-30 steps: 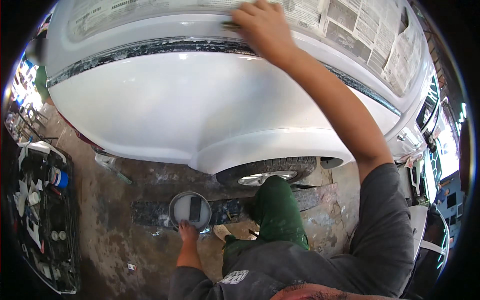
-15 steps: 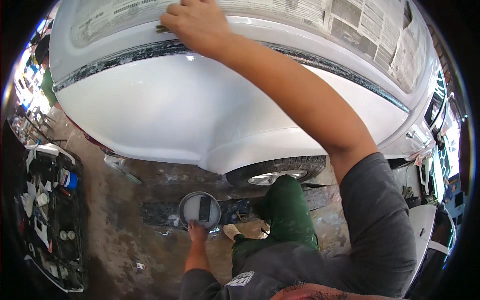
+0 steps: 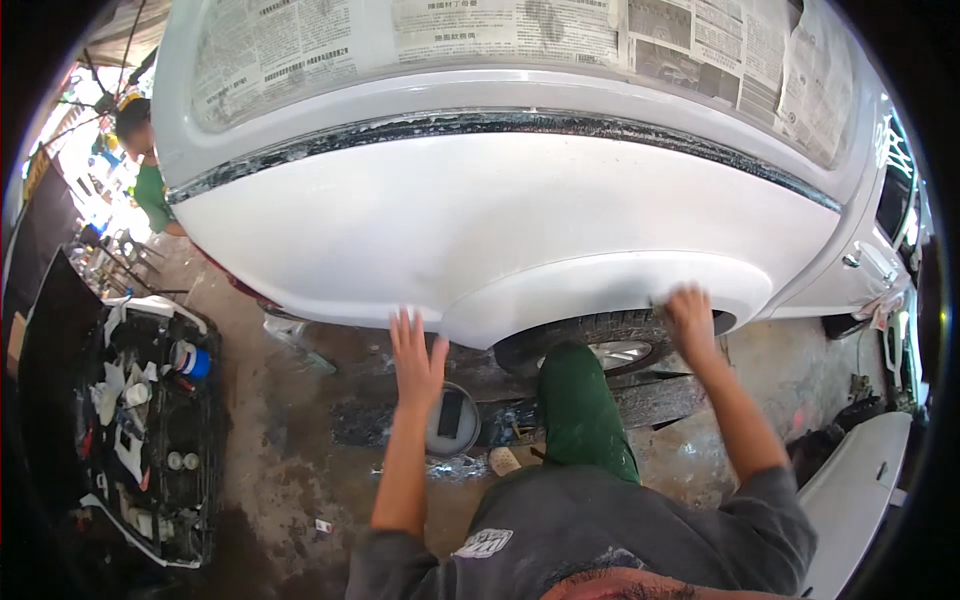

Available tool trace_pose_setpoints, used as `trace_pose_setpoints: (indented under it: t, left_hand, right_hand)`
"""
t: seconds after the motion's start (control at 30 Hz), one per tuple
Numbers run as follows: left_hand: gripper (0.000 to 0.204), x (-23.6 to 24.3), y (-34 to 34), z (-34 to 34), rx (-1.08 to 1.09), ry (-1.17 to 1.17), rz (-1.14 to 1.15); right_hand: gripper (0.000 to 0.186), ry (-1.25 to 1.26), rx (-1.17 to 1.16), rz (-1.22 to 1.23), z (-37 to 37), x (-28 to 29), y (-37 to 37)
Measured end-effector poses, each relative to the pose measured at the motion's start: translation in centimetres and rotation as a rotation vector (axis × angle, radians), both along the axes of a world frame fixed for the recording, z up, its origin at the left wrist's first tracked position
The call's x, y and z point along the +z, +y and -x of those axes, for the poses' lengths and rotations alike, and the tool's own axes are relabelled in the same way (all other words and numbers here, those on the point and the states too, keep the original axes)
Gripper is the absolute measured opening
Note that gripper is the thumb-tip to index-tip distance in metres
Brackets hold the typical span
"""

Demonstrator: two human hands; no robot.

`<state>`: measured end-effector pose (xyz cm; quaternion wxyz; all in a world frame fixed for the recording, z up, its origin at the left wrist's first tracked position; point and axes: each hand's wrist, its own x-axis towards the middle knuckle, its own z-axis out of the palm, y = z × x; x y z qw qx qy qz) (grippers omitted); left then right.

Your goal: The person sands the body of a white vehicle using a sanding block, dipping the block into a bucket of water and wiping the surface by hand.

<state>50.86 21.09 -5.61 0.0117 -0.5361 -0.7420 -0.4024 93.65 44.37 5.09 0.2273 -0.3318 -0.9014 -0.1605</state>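
Note:
My left hand [image 3: 415,365] is open with spread fingers, at the lower edge of a white car body panel [image 3: 400,215]; whether it touches is unclear. Below it stands a round basin [image 3: 473,437] of cloudy liquid, partly hidden by my forearm, with a dark rectangular block [image 3: 452,410] in it. My right hand [image 3: 690,318] is closed and a little blurred, in front of the wheel arch by the tyre [image 3: 590,325]. A small dark edge shows beside its fingers, too smeared to name.
Newspaper [image 3: 500,35] masks the car window above a rough dark strip [image 3: 540,122]. At left, a black bumper-like part [image 3: 190,520] holds cans and scraps. Another person [image 3: 150,190] stands past the car's left end. A loose white panel [image 3: 860,500] leans at lower right.
My right hand has come down from the window edge to the wheel arch. My left hand has left the basin's rim and risen, open, to the panel's lower edge. The view has shifted.

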Motion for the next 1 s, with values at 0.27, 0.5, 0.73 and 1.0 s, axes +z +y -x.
trace_pose_setpoints:
  t: [0.27,0.5,0.73,1.0]
  left_hand:
    - [0.077,25.7,14.1,7.9,0.231,0.448,-0.303]
    - [0.09,24.5,19.0,5.1,0.355,0.408,-0.321]
    - [0.091,25.4,21.8,-2.4,0.226,0.413,-0.35]
    - [0.085,26.7,19.4,4.1,0.401,0.411,-0.309]
  right_hand:
    - [0.035,-0.164,-0.809,1.135,-29.7,-35.0,-29.4]
    - [0.03,-0.052,-1.025,1.507,-31.9,-34.0,-40.2]
    - [0.028,0.329,-0.913,0.882,-35.1,-32.9,-28.2]
    - [0.034,0.804,-0.651,0.542,-24.8,-14.8,-4.0]
